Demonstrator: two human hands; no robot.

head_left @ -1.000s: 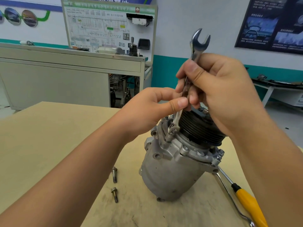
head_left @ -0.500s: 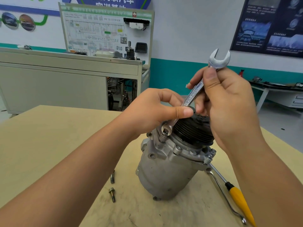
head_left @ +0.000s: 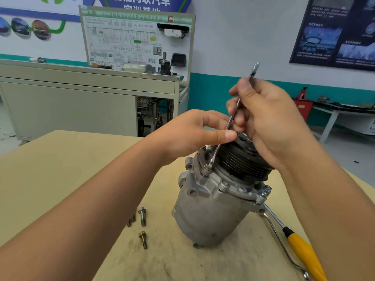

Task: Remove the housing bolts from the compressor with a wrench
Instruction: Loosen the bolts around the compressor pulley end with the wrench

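Fingers (head_left: pixel 236 107) of the right hand (head_left: pixel 272 126) curled round the wrench (head_left: pixel 230 123) shank, left hand (head_left: pixel 188 134) pinching it lower down, far fingers hidden. Lower end seated on a bolt (head_left: pixel 207 169) at the near left rim of the compressor (head_left: pixel 209 211), upright mid-table (head_left: pixel 60 169); pulley (head_left: pixel 241 161) top covered by the right palm, one loose bolt (head_left: pixel 130 220) half behind the left forearm (head_left: pixel 91 209). Since half a second ago, turned edge-on and steeper, open end no longer facing the camera.

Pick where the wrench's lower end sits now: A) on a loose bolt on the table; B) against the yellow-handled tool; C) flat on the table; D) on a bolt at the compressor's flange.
D: the wrench, held in the right hand, slants down to a bolt head on the compressor flange.
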